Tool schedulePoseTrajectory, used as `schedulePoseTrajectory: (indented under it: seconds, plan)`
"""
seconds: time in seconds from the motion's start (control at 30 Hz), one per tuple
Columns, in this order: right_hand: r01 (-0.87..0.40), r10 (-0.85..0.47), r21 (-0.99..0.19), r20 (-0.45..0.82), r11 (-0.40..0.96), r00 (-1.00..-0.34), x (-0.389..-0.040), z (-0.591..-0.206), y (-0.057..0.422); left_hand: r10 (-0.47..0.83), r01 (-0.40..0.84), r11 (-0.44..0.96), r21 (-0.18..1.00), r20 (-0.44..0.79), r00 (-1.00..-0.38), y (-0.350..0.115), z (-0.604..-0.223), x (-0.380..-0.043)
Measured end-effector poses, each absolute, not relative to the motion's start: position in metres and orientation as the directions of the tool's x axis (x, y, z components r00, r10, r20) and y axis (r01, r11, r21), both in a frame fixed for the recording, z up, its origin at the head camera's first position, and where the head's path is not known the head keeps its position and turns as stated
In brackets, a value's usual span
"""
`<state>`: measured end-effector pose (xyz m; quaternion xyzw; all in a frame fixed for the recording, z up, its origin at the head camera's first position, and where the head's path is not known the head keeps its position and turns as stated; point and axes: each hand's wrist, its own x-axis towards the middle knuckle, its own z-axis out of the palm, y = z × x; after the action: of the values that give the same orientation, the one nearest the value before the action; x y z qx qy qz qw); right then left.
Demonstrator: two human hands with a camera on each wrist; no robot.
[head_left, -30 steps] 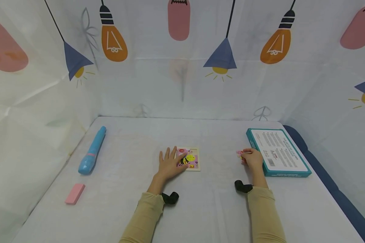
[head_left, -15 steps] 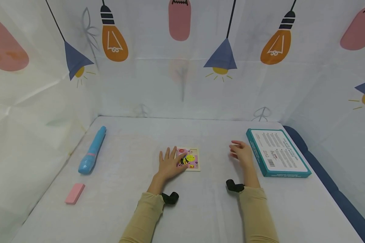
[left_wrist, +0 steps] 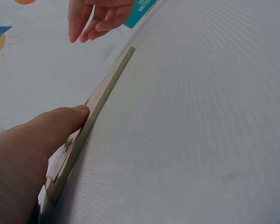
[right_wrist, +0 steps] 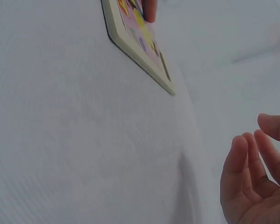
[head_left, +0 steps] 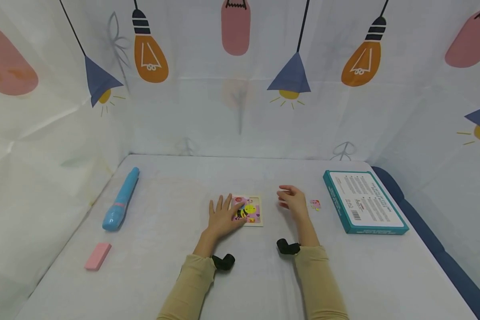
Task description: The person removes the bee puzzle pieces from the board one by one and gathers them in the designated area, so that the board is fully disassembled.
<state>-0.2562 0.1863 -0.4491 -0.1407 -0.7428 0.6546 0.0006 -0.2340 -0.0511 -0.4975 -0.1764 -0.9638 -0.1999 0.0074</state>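
Observation:
A small framed jigsaw puzzle (head_left: 254,209) with a yellow bee on pink lies at the middle of the table. My left hand (head_left: 223,220) rests on its left part with fingers spread; in the left wrist view the thumb (left_wrist: 67,119) touches the puzzle's face beside the wooden rim. My right hand (head_left: 294,202) hovers to the right of the puzzle, apart from it. Its fingers are loosely bent and hold nothing, as the right wrist view shows. One loose pink puzzle piece (head_left: 315,204) lies on the cloth to the right of the right hand.
A teal and white box (head_left: 366,202) lies at the right of the white table. On the left are a blue microphone-shaped object (head_left: 121,200) and a pink block (head_left: 98,256). Printed white sheets stand behind and at the sides.
The right hand has let go of the loose puzzle piece near the box and moved left toward the puzzle, leaving the piece on the table. The left hand has stayed put.

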Motion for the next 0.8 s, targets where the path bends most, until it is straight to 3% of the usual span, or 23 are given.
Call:
schedulePoseTrajectory:
  seconds: [0.4,0.6,0.8]
  plan:
    - [0.185,0.102,-0.958,-0.166,0.220,-0.981,-0.257,-0.455,0.142,0.325,0.329,0.859,0.393,0.079,-0.942,-0.051,-0.500,-0.235]
    - [0.170,0.047,-0.914,-0.164,0.368,-0.985,-0.259,-0.461,0.130,0.317,0.318,0.853,0.413,0.075,-0.946,-0.051,-0.499,-0.235]
    - [0.137,0.034,-0.800,-0.145,0.584,-0.989,-0.261,-0.463,0.121,0.317,0.323,0.847,0.421,0.088,-0.944,-0.052,-0.500,-0.236]
